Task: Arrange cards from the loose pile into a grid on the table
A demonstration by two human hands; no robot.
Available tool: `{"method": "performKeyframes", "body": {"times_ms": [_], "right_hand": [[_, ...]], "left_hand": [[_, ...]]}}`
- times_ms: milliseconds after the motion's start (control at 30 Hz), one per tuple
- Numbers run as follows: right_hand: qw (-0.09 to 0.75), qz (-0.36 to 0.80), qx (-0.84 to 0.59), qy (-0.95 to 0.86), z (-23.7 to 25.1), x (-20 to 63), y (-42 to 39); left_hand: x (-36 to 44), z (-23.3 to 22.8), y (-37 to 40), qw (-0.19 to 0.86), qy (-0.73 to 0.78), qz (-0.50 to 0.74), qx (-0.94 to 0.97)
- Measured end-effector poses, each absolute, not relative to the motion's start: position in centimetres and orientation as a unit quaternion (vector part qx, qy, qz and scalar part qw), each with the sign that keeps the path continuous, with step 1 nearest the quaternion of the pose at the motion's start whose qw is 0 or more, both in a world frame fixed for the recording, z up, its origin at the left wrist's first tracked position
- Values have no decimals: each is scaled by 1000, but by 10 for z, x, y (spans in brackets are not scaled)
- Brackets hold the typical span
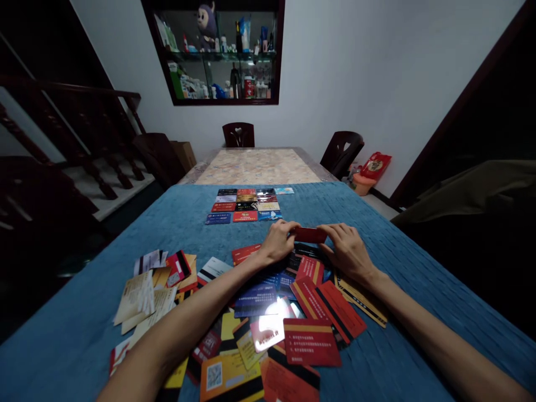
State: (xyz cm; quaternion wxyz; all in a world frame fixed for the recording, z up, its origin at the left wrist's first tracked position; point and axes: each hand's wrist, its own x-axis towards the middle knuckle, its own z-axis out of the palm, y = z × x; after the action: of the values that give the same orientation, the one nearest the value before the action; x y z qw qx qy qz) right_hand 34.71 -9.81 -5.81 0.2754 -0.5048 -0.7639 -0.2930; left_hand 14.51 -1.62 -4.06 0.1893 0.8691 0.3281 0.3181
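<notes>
Between my two hands a dark red card (310, 235) is held by its short ends, tilted above the far side of a loose card pile. My left hand (280, 241) pinches its left end, and my right hand (347, 248) grips the right end. Below lie many overlapping plastic cards, among them a red card with white lines of text (312, 343), a yellow-orange card with a QR code (231, 381) and a blue-purple card (256, 300). Farther off, several cards lie face up in neat rows, including a red one (245, 216) and a blue one (218, 218).
A blue cloth (167, 229) covers the near table; the bare patterned tabletop (259, 164) shows beyond it. Cream cards (136, 298) lie left of my left forearm. Dark wooden chairs (341, 151) stand around the table, and a shelf niche (221, 56) is in the wall.
</notes>
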Motion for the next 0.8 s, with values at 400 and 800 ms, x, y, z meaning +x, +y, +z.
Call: {"method": "performKeyframes", "body": {"times_ms": [400,800], "right_hand": [[265,-356,-493,-748,-53,342,-99],[259,-378,-476,-751,-44,345,-97]], "left_hand": [[143,-32,-18,173,325,321,872],[140,-15,-18,126,295,292,901]]}}
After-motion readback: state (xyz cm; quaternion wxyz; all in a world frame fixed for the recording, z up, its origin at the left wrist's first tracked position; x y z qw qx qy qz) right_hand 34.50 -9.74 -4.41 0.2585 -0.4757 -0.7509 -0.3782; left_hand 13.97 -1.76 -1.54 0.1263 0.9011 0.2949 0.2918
